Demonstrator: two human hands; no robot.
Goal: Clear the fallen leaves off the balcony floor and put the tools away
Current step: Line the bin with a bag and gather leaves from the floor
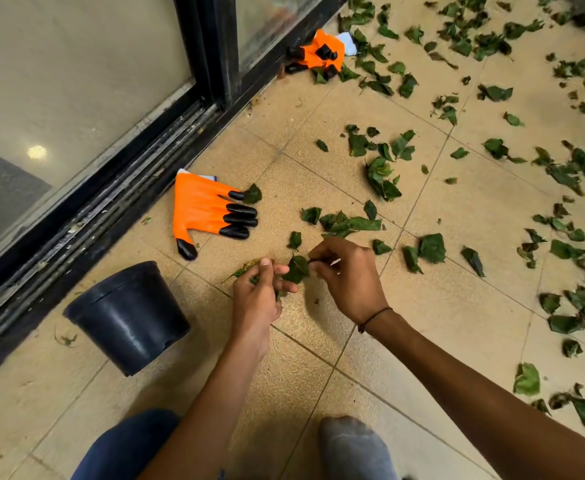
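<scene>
Hands work low over the floor (318, 393): the left hand (254, 299) clutches a small bunch of leaves, the right hand (348, 275) pinches one leaf (297, 269), tip pointing toward the person. Beyond, a black pot (128, 317) stands upright, an orange glove (208, 211) lies fingers rightward, and scattered leaves (492, 150) cover the tiles.

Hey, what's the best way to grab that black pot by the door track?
Probably by the rim. The black pot stands upright with its mouth open upward, so come from above and hook fingers over the near rim, thumb outside. Its smooth walls taper downward, giving a poorer hold.
</scene>
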